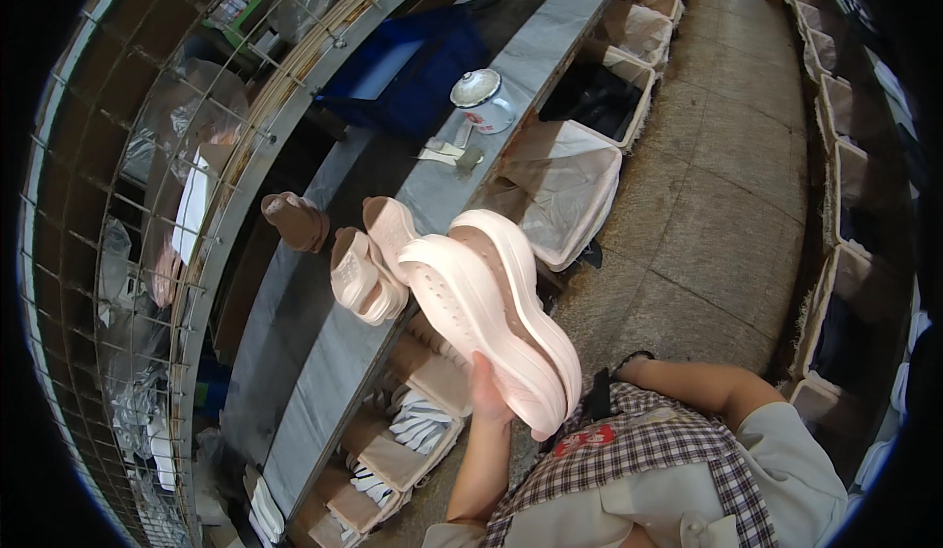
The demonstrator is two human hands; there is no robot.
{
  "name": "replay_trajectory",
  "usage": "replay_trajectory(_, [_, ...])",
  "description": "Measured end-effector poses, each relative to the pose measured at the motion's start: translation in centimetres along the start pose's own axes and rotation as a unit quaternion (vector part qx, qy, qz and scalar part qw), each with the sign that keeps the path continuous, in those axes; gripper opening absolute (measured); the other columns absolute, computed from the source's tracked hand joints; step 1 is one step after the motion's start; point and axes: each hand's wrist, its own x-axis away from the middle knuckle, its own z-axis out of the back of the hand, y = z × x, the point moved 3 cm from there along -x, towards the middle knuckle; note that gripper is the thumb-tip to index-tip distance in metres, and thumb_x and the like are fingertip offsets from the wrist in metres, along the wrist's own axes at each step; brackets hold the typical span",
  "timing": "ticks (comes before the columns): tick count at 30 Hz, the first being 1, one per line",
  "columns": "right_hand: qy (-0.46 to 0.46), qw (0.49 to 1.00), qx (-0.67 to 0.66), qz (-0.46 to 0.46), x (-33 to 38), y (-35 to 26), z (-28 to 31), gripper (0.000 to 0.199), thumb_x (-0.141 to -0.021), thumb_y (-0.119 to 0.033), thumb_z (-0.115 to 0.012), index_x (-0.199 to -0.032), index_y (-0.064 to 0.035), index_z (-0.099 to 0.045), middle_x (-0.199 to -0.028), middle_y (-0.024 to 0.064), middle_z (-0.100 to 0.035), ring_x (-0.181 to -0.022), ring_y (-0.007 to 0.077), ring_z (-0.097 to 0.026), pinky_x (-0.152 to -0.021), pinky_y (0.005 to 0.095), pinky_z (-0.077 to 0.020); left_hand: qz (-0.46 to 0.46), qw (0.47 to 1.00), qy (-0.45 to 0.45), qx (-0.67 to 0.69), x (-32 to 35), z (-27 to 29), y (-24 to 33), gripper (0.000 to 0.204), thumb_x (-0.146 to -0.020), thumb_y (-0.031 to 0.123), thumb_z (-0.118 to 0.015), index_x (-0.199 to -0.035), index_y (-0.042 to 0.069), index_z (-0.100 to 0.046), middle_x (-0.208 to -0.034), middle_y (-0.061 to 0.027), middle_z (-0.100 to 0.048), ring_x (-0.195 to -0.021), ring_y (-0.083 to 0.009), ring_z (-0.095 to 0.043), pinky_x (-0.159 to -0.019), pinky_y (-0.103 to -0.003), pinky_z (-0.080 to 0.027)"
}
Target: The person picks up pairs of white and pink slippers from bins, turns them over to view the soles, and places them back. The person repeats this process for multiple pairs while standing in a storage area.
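Note:
My left hand (488, 396) grips a pair of pale pink shoe soles (476, 293), its thumb across the near edge of the front one. The second sole (516, 278) lies alongside, partly hidden behind it. Just beyond them, several more pink soles (365, 278) stand on the edge of the grey workbench (339, 376), close to the held pair. Farther left is a brownish sole piece (295, 222). My right forearm (693, 383) reaches inward across the checked apron; a dark band shows at the wrist, and the hand's fingers are hidden.
A lidded white enamel mug (483, 101) and a brush (457, 155) lie farther along the bench, beside a blue crate (393, 67). Lined baskets (565, 185) stand along its right side, others (422, 440) below it. Wire mesh (147, 204) runs at left. More baskets (835, 302) line the aisle's right.

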Motion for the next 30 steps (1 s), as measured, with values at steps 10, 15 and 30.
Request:
replay_trajectory(10, [0.133,0.984,-0.079,0.088,9.3,-3.2,8.8,0.028,-0.081,-0.011,-0.055,-0.107,-0.0044,-0.063,-0.102,0.0169,-0.064,-0.097,0.0325,-0.062,-0.078,0.0429,-0.0501,-0.096,0.992,0.054,-0.065,-0.5,-1.1,0.8,0.056,-0.096,0.038,-0.044,-0.138,0.005,-0.028,-0.128,-0.0135,-0.048,-0.113,-0.0277,-0.052,-0.096,-0.043,-0.042])
replay_trajectory(15, [0.152,0.959,-0.192,0.144,11.0,1.1,9.9,0.024,-0.083,-0.019,-0.057,-0.1,-0.0032,-0.063,-0.092,0.0195,-0.065,-0.086,0.0359,-0.061,-0.074,0.0418,-0.0492,-0.125,0.986,0.073,-0.078,-0.7,-2.2,1.2,0.056,-0.097,0.034,-0.044,-0.14,0.005,-0.025,-0.134,-0.0131,-0.042,-0.118,-0.0273,-0.047,-0.099,-0.042,-0.04])
replay_trajectory(30, [0.283,0.668,-0.642,0.248,27.6,-5.1,23.2,0.032,-0.098,-0.029,-0.041,-0.09,-0.003,-0.058,-0.048,-0.0006,-0.049,-0.039,0.0054,-0.04,-0.039,0.02,-0.0326,-0.238,0.943,0.07,-0.221,-0.2,-3.8,0.2,0.066,-0.092,0.032,-0.054,-0.138,0.0,-0.019,-0.137,-0.017,-0.034,-0.122,-0.0283,-0.041,-0.101,-0.042,-0.035])
